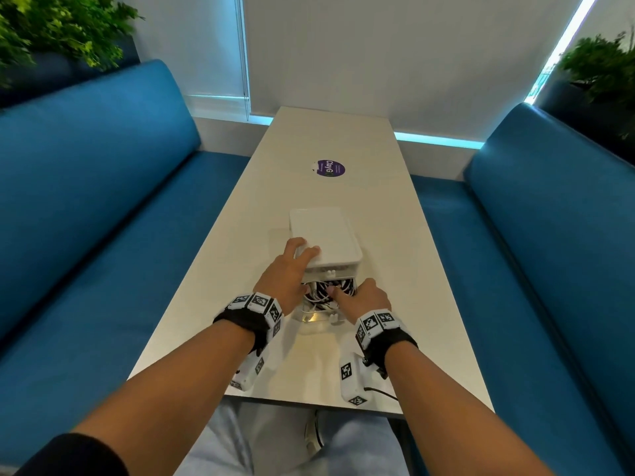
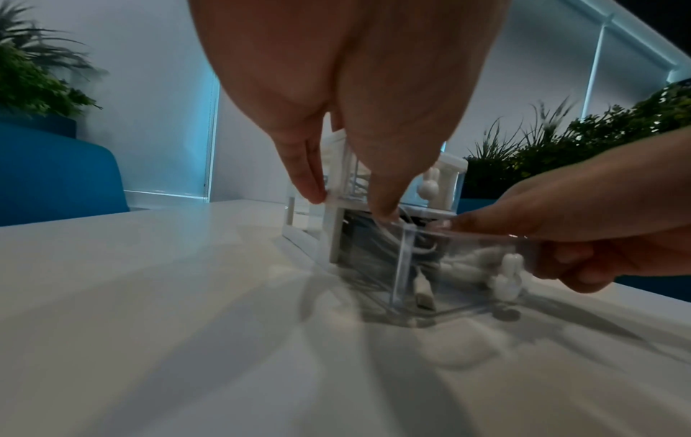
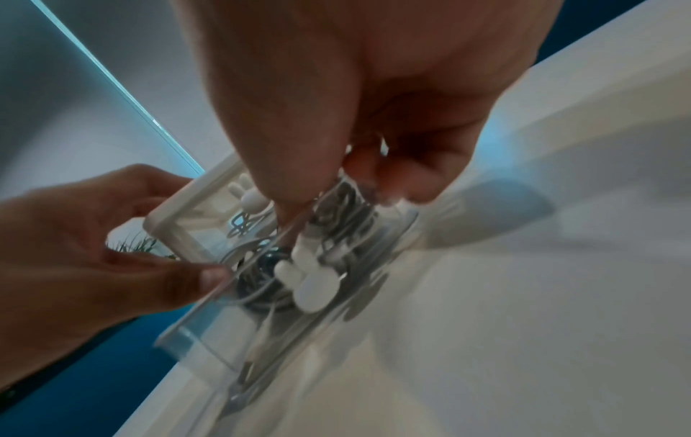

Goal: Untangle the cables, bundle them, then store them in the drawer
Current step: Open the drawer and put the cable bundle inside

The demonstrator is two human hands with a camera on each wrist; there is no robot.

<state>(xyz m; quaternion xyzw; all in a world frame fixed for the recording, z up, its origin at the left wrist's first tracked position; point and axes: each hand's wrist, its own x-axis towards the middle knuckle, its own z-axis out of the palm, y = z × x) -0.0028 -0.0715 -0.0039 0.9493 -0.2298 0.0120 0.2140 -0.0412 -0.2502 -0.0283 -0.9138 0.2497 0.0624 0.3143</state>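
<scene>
A small white drawer unit [image 1: 326, 235] stands on the table. Its clear lower drawer [image 1: 316, 317] is pulled out towards me and holds coiled black and white cables [image 1: 319, 297]. My left hand [image 1: 288, 273] holds the unit, fingers over its top near corner and thumb down at the drawer's rim [image 2: 381, 207]. My right hand [image 1: 364, 297] grips the drawer's front right rim, with the thumb reaching in over the cables. In the right wrist view the cables [image 3: 262, 283] show through the drawer's clear front behind a white rabbit-shaped knob [image 3: 310, 283].
The white table [image 1: 343, 139] is long and narrow, with a purple round sticker [image 1: 329, 168] beyond the unit. Blue benches [image 1: 103, 201] flank it on both sides. Plants stand at the far corners. The upper drawer [image 2: 430, 184] is closed.
</scene>
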